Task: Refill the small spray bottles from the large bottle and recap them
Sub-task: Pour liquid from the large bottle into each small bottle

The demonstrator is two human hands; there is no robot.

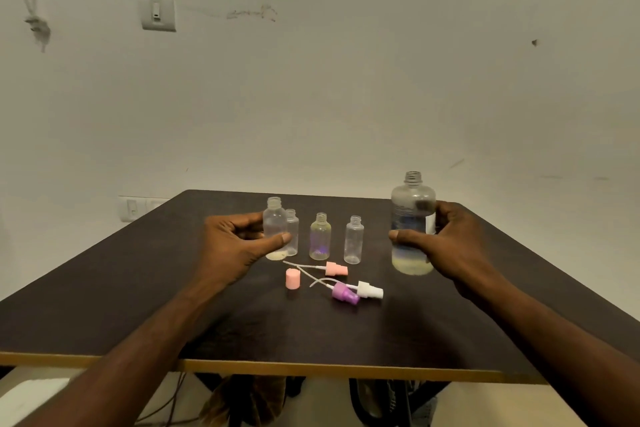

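Observation:
Several small clear bottles stand uncapped in a row on the dark table (138,305). My left hand (235,243) grips the leftmost small bottle (275,224), which has a little pale liquid at its bottom. Behind it stands a slimmer bottle (293,232), then a yellowish one (320,236) and a clear one (354,240). My right hand (446,246) holds the large clear bottle (412,218), upright and uncapped, with liquid low in it. Loose spray heads lie in front: pink (335,268), white (370,289), purple (344,293). A pink cap (292,279) stands beside them.
The table's near edge (311,367) has a light wood trim. A plain wall with switch plates (157,14) rises right behind the table. Cables and dark items lie on the floor under the table.

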